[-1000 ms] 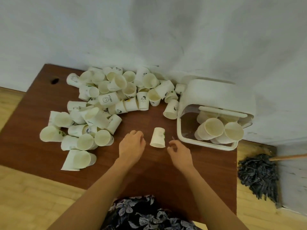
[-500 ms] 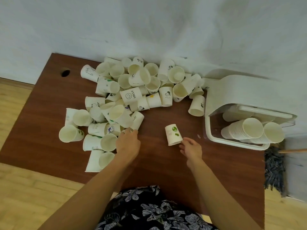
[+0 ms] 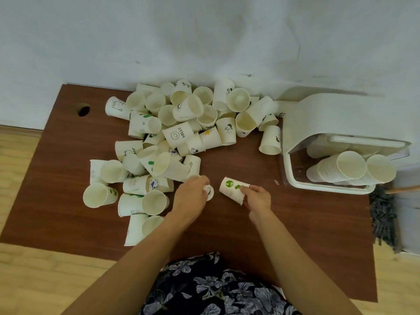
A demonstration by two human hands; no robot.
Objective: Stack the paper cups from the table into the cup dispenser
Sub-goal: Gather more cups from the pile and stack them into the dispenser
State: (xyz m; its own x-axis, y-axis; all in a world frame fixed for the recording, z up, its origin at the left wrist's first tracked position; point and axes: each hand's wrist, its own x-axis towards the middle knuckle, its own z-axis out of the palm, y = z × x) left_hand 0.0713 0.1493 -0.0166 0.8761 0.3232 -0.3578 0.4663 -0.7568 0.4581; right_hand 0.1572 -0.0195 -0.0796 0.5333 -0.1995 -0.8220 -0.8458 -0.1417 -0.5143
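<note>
A heap of several white paper cups [image 3: 181,133] covers the back and left of the brown table [image 3: 306,223]. The white cup dispenser [image 3: 325,123] lies at the right, with two nested cup stacks [image 3: 336,169] in its open front. My right hand [image 3: 258,197] grips a cup with green marks [image 3: 231,188], tilted, its bottom pointing left. My left hand [image 3: 193,194] holds another cup [image 3: 209,192] at the heap's near edge; my fingers hide most of it.
A wall runs right behind the table. A round cable hole [image 3: 83,110] sits at the table's back left corner. A dark mop head [image 3: 384,219] lies on the floor past the table's right edge.
My right hand has closed round the green-marked cup that stood alone on the table. My left hand moved to the heap's edge and took hold of a cup. The view shifted left.
</note>
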